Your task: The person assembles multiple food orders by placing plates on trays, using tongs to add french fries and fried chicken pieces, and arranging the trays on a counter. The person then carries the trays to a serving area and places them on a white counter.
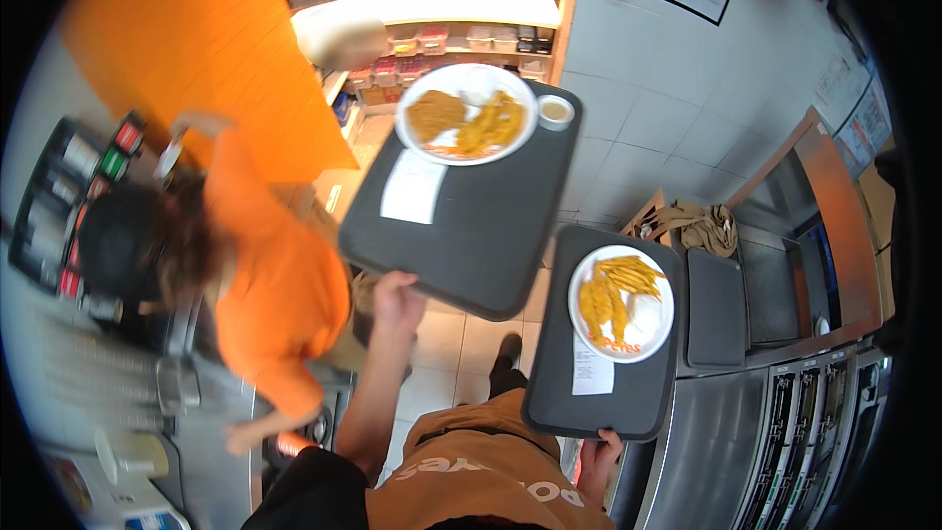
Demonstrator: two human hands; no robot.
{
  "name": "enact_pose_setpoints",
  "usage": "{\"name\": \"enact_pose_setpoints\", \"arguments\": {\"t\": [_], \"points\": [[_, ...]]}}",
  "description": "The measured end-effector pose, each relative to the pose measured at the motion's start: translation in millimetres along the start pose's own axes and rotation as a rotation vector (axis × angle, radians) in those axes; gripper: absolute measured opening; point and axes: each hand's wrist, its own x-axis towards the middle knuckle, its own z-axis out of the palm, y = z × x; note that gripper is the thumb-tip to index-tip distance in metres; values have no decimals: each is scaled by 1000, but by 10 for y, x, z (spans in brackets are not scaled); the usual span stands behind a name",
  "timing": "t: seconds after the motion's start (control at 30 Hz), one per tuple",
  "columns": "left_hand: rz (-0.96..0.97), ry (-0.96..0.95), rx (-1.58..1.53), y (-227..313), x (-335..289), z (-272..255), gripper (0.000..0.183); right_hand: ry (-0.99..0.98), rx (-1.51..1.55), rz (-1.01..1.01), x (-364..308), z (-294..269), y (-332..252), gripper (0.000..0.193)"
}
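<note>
My left hand (400, 300) grips the near edge of a dark grey tray (461, 236), its fingers hidden beneath. On that tray sit a white plate (446, 149) with a breaded piece, golden strips and a white mound, a small sauce cup (555, 113) and a paper receipt (412, 186). My right hand (601, 451) grips the near edge of a second dark tray (559, 397), lower and to the right. It carries a white plate (638, 348) with fries (628, 277), breaded strips (599, 302) and a white mound, and a receipt (593, 373) partly under the plate.
At left stands a person in an orange shirt (275, 265), one arm toward an orange panel (196, 59). A white counter (432, 7) with shelves of containers lies ahead. To the right are a metal counter (711, 432), another dark tray (716, 304) and brown cloth (705, 226).
</note>
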Motion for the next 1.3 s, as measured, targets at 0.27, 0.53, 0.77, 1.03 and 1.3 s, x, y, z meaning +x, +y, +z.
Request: {"name": "enact_pose_setpoints", "arguments": {"t": [0.27,0.53,0.77,1.03,1.3], "points": [[99,104,4,421,1682,-38,62,-76,-20,91,2405,1295,537,54],[272,257,-2,663,3073,-760,62,-166,-114,318,4684,2945,1297,54],[277,369,66,657,3888,-1490,56,-123,-121,337,5911,3609,1981,36],[307,362,75,558,4733,-2065,54,-148,-88,379,7158,3748,2517,8],[320,407,82,148,6340,-2449,61,-112,-7,277,8811,4172,3052,25]]}}
